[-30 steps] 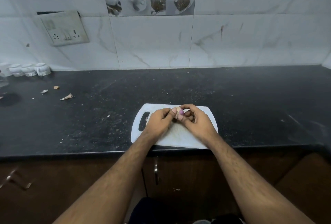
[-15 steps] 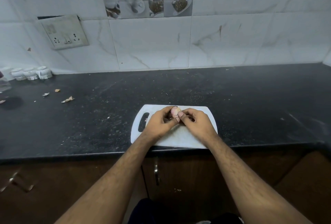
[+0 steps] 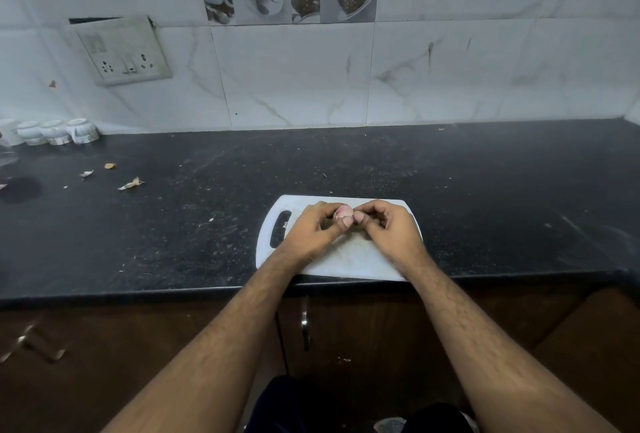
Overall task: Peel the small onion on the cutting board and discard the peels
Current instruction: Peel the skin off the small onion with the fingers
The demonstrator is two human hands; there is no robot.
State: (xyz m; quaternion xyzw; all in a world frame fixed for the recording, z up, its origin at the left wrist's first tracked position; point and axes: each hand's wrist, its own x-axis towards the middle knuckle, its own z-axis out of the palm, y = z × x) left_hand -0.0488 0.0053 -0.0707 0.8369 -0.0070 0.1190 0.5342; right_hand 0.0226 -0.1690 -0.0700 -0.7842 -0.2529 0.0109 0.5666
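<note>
A small pinkish onion is held just above the white cutting board, near the board's far edge. My left hand grips it from the left, thumb pressed against its front. My right hand pinches it from the right with thumb and fingertips. Most of the onion is hidden by my fingers. A tiny scrap of peel lies on the board beside the handle slot.
The board sits at the front edge of a black stone counter. Loose peel scraps lie on the counter at the far left. Small white cups stand against the tiled wall. A switch plate hangs on the wall.
The onion has turned between my fingertips, showing more pale pink surface. Both hands stay over the board with only small finger shifts.
</note>
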